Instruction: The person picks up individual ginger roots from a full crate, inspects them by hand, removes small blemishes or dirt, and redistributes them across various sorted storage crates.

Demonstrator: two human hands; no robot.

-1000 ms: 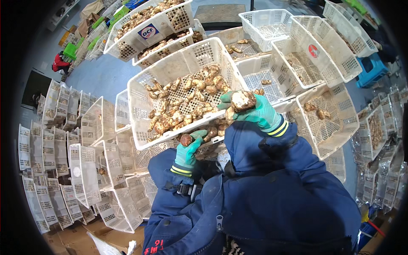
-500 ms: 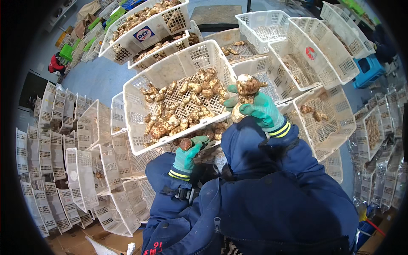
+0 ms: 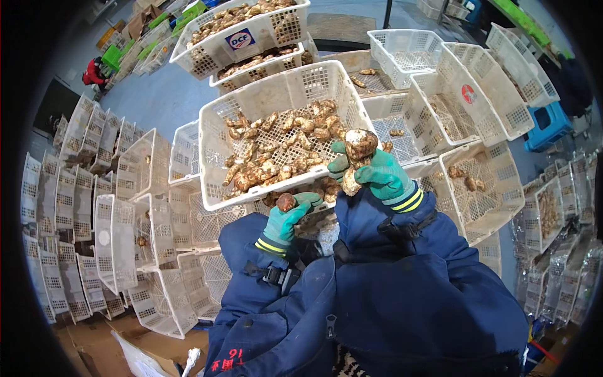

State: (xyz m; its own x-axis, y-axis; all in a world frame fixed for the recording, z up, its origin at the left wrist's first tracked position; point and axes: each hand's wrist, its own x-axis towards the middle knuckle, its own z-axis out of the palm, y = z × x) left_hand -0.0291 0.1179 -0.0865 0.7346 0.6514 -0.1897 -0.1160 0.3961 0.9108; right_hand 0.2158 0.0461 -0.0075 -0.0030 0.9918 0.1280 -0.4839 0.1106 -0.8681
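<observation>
Mushroom with a rounded brown-and-cream cap [image 3: 361, 144] stands by the near right corner of the white plastic lattice crate [image 3: 267, 94], gripped by the green-gloved right hand [image 3: 384, 176]; whether the pale bulbous piece [image 3: 350, 181] beneath is its stem, I cannot tell. The green-gloved left hand [image 3: 282, 222] holds a small round dark-brown mushroom [image 3: 286, 202] in bent fingers just outside the crate's near edge. Both mushrooms are probably light and firm yet easily bruised, perhaps slick where damp, so a thick stem looks a safer hold than the cap's rim.
</observation>
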